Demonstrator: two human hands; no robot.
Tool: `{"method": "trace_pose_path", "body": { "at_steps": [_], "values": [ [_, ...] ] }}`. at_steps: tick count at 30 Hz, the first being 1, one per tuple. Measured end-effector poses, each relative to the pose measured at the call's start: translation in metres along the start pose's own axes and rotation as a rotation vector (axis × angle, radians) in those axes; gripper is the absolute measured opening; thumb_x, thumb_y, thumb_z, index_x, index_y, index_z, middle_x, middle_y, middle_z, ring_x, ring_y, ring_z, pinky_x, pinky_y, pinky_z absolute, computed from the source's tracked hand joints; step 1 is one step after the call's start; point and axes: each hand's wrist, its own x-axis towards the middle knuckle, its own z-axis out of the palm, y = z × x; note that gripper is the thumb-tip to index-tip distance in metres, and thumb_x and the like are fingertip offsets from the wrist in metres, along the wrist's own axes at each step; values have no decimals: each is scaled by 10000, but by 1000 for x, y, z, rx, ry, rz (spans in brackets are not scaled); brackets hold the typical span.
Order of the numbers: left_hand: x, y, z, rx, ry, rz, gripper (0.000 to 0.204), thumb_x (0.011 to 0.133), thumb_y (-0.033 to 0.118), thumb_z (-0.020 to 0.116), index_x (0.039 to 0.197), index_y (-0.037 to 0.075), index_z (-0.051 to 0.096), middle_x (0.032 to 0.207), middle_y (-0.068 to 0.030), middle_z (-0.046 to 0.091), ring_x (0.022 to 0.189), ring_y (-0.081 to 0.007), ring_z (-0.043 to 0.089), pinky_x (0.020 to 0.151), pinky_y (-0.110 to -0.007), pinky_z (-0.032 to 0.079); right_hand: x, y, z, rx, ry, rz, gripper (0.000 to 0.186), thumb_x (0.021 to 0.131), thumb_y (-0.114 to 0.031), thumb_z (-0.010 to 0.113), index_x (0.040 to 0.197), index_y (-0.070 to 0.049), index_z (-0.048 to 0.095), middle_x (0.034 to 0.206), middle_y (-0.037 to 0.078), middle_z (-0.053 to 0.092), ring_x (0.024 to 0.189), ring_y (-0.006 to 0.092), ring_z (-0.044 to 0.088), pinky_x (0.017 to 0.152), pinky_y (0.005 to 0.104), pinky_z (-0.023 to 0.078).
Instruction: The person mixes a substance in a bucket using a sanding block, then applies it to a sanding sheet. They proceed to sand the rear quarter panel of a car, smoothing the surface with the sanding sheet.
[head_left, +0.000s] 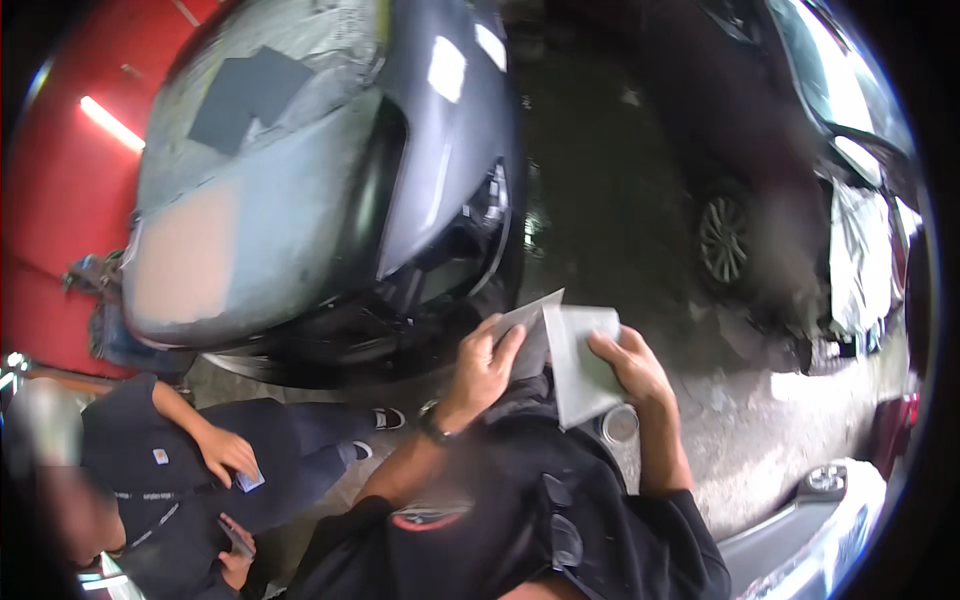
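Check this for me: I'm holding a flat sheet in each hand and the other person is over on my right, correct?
Not quite: the head view shows the other person on your left, not your right. The rest holds: your left hand has one flat sheet and your right hand another flat sheet.

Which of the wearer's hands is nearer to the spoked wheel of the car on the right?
The right hand: it is below and left of the spoked wheel in the picture. The left hand is farther left; neither touches it.
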Motion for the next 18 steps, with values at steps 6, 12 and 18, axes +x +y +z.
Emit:
{"method": "trace_pose_path", "body": {
  "at_steps": [6,12,18],
  "values": [
    [60,-16,23,-350,57,-234,315,1013,309,596,1005,1,663,848,1,651,761,-39,528,660,-261,463,0,-10,-28,-317,638,-312,264,977,-214,616,1093,20,654,935,80,663,828,144,589,718,312,487],
    [82,-111,89,-2122,-447,-1250,265,1004,334,586,1082,85,630,748,50,562,587,-45,498,471,-199,424,34,-58,-18,-1164,448,-1086,347,760,2,655,1104,-29,686,960,144,661,886,278,658,782,397,539],
    [146,-44,106,-1737,-962,-1033,256,1021,265,547,1182,66,558,952,-21,600,803,-77,584,646,-223,490,111,-85,-106,-944,630,-684,185,866,-77,658,1031,5,667,873,131,666,765,244,629,702,375,504]
  ]
}}
